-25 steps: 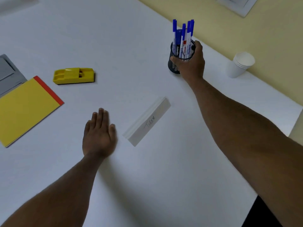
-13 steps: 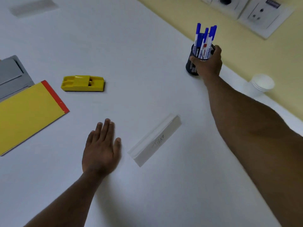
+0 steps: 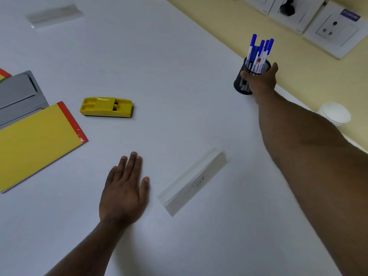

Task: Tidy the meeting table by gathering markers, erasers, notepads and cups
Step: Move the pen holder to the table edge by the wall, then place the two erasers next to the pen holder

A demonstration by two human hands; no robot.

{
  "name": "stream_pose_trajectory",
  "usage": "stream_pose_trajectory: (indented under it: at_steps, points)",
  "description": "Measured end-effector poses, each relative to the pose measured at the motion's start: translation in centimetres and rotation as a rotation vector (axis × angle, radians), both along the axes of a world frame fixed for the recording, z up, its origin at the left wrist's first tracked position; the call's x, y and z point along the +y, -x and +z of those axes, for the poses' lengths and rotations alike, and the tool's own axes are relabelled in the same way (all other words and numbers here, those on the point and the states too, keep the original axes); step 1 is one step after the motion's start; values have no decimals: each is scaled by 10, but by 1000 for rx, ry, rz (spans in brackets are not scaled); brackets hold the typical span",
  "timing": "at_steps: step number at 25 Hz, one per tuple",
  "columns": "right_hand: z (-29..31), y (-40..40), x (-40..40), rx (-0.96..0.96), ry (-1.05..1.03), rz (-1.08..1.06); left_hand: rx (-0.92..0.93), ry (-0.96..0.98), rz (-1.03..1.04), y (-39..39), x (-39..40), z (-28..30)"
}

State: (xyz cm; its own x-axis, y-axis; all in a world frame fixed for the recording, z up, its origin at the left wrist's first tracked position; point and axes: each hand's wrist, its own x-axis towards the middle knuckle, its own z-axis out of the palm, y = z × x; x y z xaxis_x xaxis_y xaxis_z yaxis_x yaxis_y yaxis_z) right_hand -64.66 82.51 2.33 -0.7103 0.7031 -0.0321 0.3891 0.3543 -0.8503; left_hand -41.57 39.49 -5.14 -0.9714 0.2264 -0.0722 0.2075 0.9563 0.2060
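My right hand (image 3: 260,81) grips a black mesh pen holder (image 3: 242,84) that stands on the white table (image 3: 169,66) near the far edge by the wall. Several blue-capped markers (image 3: 257,52) stick up out of the holder. My left hand (image 3: 124,190) rests flat on the table with straight fingers and holds nothing. A yellow eraser (image 3: 106,107) lies to the left of centre. A yellow notepad with a red binding (image 3: 37,142) lies at the left edge. A stack of white paper cups (image 3: 335,113) stands behind my right forearm, partly hidden.
A clear name plate with handwriting (image 3: 193,183) lies just right of my left hand. Another clear name plate (image 3: 54,14) sits at the far left. A grey folder (image 3: 19,96) lies above the notepad. Wall sockets (image 3: 330,28) are mounted on the yellow wall.
My right hand has moved the pen holder away from me toward the wall edge of the table. My left hand has stayed flat on the table.
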Motion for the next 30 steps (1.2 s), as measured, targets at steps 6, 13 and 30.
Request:
stream_pose_trajectory:
  at_steps: [6, 13, 30]
  points:
    - [-14, -41, -70, 233, -277, -145, 1, -4, 15, 0, 1, 1]
    - [4, -132, -193, 447, -377, -6, -16, -27, 5, -1, 1, 3]
    - [-15, -404, -411, 125, -346, 705, -204, -71, -69, -193, -154, 59]
